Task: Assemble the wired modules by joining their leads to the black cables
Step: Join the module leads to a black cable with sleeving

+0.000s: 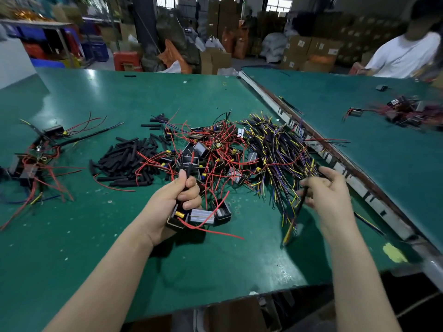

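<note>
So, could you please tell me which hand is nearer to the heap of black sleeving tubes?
Left. The left hand, gripping a module, sits just right of the black sleeving tubes. The right hand, pinching a black cable, is far off beyond the module pile.

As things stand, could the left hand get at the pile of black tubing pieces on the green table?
Probably not yet. The path from the left hand to the black tubing pieces looks open across the table, but its fingers already grip a wired module, so it has no free grip.

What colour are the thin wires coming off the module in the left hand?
Red, seen in the head view: the wires trail from the module.
</note>
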